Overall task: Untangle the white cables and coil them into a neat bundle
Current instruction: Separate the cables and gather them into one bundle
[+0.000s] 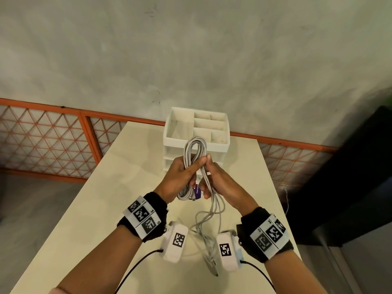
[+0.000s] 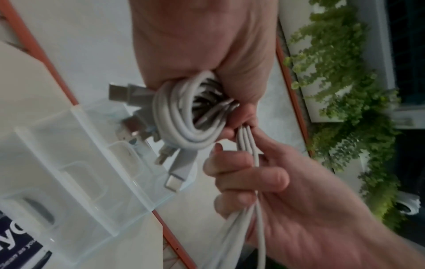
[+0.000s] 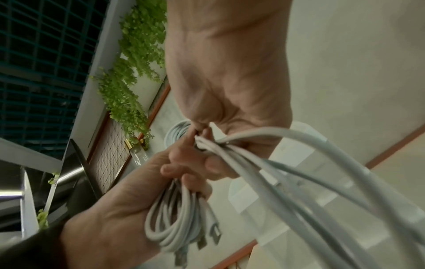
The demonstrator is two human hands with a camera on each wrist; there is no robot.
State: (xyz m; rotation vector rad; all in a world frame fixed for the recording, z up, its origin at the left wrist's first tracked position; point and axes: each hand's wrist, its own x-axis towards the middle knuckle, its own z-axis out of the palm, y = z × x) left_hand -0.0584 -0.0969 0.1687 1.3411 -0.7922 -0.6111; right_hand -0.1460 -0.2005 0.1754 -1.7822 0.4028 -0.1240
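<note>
While both hands grip them, white cables point(image 1: 194, 153) form looped coils.

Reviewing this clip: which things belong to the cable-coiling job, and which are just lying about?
In the job:
white cables
left hand
right hand

Lying about:
white organizer box
table
purple label

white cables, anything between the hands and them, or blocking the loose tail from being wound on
Nothing visible does. Both hands already grip the white cables: left hand holds the coil, right hand the strands. The loose tail hangs freely to the table.
</note>
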